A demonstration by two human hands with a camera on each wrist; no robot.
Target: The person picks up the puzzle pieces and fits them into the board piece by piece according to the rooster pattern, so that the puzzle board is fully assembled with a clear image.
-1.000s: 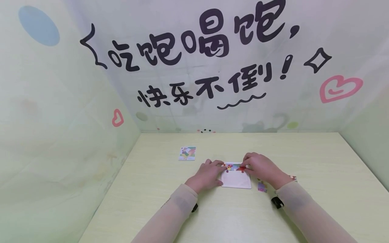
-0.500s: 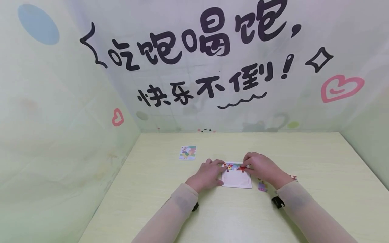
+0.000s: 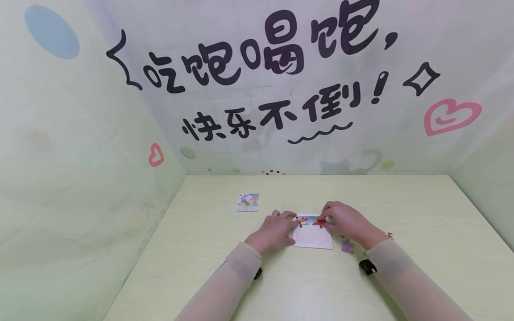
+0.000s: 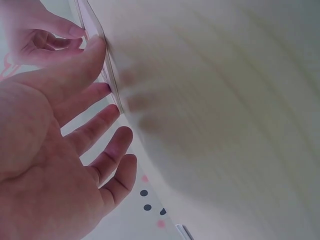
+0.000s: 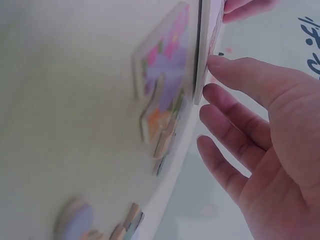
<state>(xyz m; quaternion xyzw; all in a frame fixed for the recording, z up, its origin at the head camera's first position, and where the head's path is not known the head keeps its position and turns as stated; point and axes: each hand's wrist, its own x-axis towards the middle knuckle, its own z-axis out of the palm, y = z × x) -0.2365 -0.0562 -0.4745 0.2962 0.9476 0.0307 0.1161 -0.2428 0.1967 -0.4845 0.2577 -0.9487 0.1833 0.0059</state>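
Two hands work at a small white tray [image 3: 312,238] on the pale table [image 3: 305,285], and each camera gives a different part of it. From the head, the tray lies flat between them, with a strip of colourful puzzle pieces [image 3: 309,220] along its far side and bare white nearer the person. The left hand [image 3: 272,232] touches the tray's left side with its fingers apart; the left wrist view adds that the thumb and nearest fingertips meet the edge, while the ring and little fingers stand free. The right hand [image 3: 347,223] has its fingertips at the strip's right end, on a red part; whether they pinch it or only press, I cannot tell. It partly hides the loose pieces [image 3: 347,246] from the head camera, but the right wrist view shows several beside the tray, one purple and pink. Only the head view shows the picture card [image 3: 247,202] whole, beyond the left hand.
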